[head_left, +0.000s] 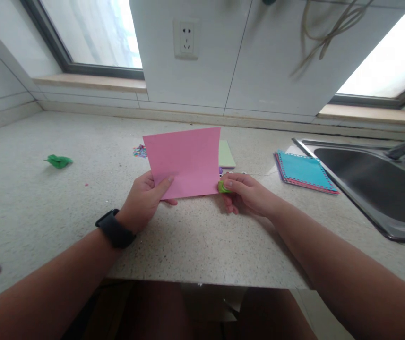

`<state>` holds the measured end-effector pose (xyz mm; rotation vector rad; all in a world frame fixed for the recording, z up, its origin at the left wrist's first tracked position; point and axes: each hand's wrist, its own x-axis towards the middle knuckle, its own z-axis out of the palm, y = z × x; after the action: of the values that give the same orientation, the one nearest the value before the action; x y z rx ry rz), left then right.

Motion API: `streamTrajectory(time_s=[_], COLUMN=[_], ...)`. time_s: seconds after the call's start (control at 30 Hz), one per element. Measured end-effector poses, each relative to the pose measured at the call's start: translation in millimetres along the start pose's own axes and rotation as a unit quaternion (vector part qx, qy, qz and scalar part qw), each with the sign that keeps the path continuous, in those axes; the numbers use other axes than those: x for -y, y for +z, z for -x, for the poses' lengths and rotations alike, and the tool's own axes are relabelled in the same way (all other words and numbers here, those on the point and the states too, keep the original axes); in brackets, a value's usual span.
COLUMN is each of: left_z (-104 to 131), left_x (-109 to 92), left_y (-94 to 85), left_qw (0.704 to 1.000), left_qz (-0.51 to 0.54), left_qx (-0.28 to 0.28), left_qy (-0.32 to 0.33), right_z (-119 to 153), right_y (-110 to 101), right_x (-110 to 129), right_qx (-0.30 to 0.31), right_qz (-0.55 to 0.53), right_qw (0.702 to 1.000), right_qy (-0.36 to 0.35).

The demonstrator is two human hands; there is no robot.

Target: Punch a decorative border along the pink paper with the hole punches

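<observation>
A pink sheet of paper (190,163) is held up, tilted, over the counter. My left hand (149,196) grips its lower left corner, thumb on the front and fingers behind. At the lower right corner, my right hand (241,189) is closed around a small lime-green hole punch (224,187), which meets the paper's edge. Most of the punch is hidden by my fingers. Behind the pink sheet, partly covered, lie pale green paper (226,155) and a small heap of colourful paper bits (140,151). A bit of something purple shows beside the sheet's right edge.
On the right, a stack of coloured sheets (305,171) with patterned edges, blue on top, lies against the steel sink (358,184). A crumpled green piece (59,161) rests on the left of the speckled counter (191,245). A wall socket (186,38) is behind.
</observation>
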<state>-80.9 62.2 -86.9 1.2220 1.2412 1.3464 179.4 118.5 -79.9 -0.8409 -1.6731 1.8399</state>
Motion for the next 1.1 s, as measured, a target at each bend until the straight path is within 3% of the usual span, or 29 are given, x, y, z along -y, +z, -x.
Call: streamTrajectory(time_s=[0.1, 0.23, 0.43, 0.83, 0.97, 1.1], left_z=[-1, -2, -2, -5, -5, -3], left_x=[1, 3, 5, 9, 11, 9], left_y=[-0.4, -1.3, -2.5, -5.2, -6.8, -7.1], left_qw=[1.0, 0.999, 0.999, 0.998, 0.997, 0.996], left_qz=[0.012, 0.033, 0.049, 0.033, 0.028, 0.034], left_qx=[-0.003, 0.0, 0.0, 0.045, 0.063, 0.078], left_qy=[-0.005, -0.006, -0.008, 0.02, 0.026, 0.014], right_z=[7, 15, 21, 26, 31, 30], right_y=[-8, -20, -20, -4, -5, -9], right_x=[6, 14, 25, 33, 38, 34], right_qx=[-0.004, 0.01, 0.04, 0.04, 0.026, 0.019], right_qz=[0.038, 0.174, 0.405, 0.528, 0.503, 0.332], right_qw=[0.999, 0.985, 0.912, 0.848, 0.864, 0.942], right_qy=[-0.003, 0.015, -0.046, -0.004, -0.017, -0.051])
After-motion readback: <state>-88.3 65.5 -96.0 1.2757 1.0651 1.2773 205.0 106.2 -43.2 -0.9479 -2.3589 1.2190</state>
